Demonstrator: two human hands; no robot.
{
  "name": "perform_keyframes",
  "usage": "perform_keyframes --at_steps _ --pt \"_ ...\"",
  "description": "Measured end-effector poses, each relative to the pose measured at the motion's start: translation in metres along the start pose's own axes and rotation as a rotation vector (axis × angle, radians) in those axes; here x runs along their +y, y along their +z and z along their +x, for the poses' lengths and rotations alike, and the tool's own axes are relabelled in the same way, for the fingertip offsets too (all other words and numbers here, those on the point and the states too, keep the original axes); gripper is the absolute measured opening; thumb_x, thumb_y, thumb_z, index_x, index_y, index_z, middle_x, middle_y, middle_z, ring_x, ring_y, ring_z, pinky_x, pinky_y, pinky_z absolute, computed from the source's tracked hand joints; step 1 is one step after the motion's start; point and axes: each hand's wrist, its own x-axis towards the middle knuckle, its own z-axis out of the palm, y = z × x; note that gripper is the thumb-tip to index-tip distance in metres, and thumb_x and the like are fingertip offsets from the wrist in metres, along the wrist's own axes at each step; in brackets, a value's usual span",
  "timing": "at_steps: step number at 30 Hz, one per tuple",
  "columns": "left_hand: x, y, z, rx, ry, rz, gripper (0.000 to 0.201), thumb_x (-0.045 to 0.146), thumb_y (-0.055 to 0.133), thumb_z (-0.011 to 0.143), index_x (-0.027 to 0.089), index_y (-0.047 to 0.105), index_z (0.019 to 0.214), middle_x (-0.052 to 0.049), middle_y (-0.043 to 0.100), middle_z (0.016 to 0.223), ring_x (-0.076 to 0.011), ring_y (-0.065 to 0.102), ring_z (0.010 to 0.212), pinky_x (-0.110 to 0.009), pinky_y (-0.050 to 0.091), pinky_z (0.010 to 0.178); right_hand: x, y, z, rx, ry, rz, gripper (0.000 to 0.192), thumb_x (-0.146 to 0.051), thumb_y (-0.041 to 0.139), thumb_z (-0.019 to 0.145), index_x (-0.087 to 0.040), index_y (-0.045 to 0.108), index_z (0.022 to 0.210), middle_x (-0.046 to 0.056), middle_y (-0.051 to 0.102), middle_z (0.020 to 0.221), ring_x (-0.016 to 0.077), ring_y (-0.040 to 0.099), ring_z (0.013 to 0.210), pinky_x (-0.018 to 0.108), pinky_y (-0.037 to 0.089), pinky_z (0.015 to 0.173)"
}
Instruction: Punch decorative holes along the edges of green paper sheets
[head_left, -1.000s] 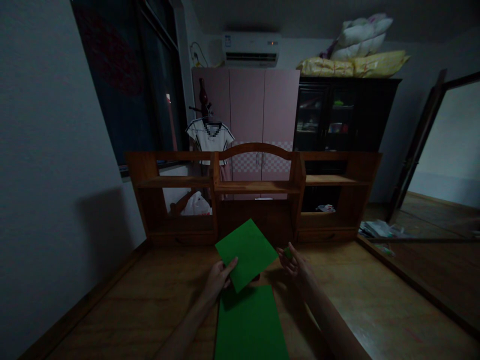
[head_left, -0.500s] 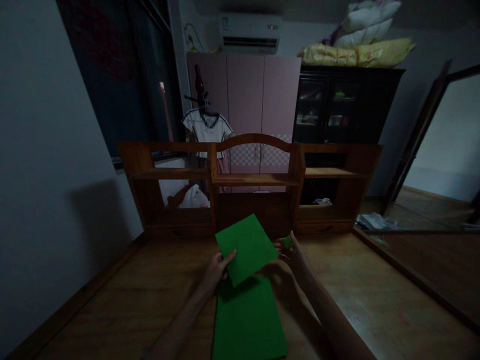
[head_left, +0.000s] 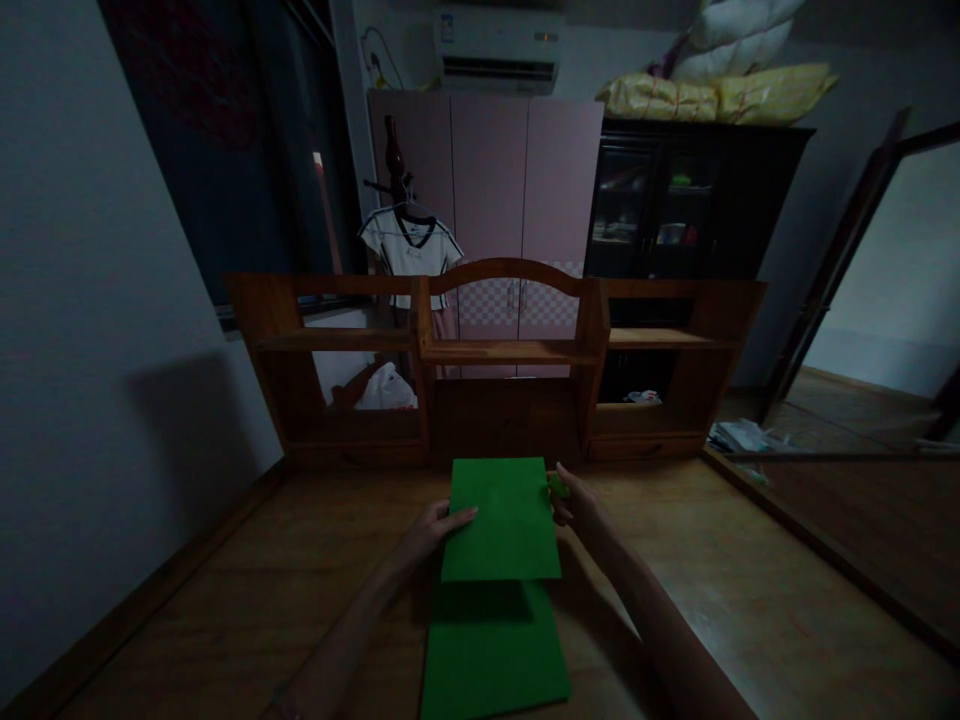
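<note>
Holding a flat green rectangular paper sheet (head_left: 501,520) squared up just above the wooden counter (head_left: 247,590), left hand (head_left: 427,532) at its nine o'clock edge with fingers (head_left: 459,515) pinched on the margin, right hand (head_left: 577,508) at three o'clock. Right fingers curled shut on a small green object (head_left: 556,486) too dim to identify, touching the sheet's upper right corner. Judging by the second green paper sheet (head_left: 495,650) lying flat at six o'clock, partly under the raised one: aligning stage, calling next for level, even lowering or folding without skewing the edges.
</note>
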Motion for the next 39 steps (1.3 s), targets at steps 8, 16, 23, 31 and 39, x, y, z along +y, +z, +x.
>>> perform_keyframes --at_steps 8,16,23,31,39 --pt "0.006 -0.005 -0.007 0.010 -0.086 -0.063 0.038 0.039 0.070 0.068 0.013 0.064 0.096 -0.011 0.067 0.097 -0.0217 0.063 0.081 -0.029 0.048 0.068 -0.001 0.002 -0.003 0.010 -0.070 -0.067 0.044 -0.062 0.059 0.071 -0.018 0.060 0.072 0.000 0.050 0.056 0.0096 0.037 0.043 0.024 0.028 0.043" --pt "-0.001 -0.010 -0.004 0.009 -0.094 -0.036 0.041 0.040 0.070 0.067 0.013 0.064 0.097 -0.012 0.067 0.097 -0.0219 0.064 0.079 -0.029 0.049 0.066 -0.007 0.002 -0.012 0.039 -0.134 -0.096 0.040 -0.058 0.058 0.076 -0.019 0.064 0.077 0.005 0.060 0.075 0.0137 0.049 0.058 0.027 0.039 0.056" --pt "0.004 -0.005 -0.009 0.016 -0.116 -0.041 0.039 0.038 0.072 0.066 0.013 0.064 0.094 -0.011 0.067 0.094 -0.0213 0.064 0.078 -0.030 0.049 0.067 -0.013 0.008 -0.020 0.023 -0.176 -0.091 0.034 -0.052 0.058 0.079 -0.018 0.063 0.080 0.005 0.060 0.081 0.0140 0.052 0.062 0.027 0.041 0.061" --pt "-0.001 -0.006 -0.006 -0.038 -0.071 -0.013 0.040 0.040 0.068 0.069 0.011 0.064 0.097 -0.013 0.067 0.096 -0.0208 0.064 0.077 -0.027 0.048 0.064 -0.018 0.012 -0.024 0.023 -0.182 -0.105 0.034 -0.053 0.060 0.077 -0.019 0.062 0.078 0.002 0.058 0.076 0.0133 0.051 0.061 0.027 0.041 0.060" --pt "0.002 -0.004 -0.008 -0.015 -0.083 0.004 0.043 0.042 0.069 0.067 0.012 0.064 0.097 -0.012 0.067 0.097 -0.0221 0.064 0.080 -0.028 0.049 0.066 -0.021 0.016 -0.027 -0.009 -0.150 -0.142 0.035 -0.053 0.063 0.074 -0.018 0.061 0.075 0.002 0.055 0.070 0.0138 0.050 0.060 0.026 0.039 0.056"
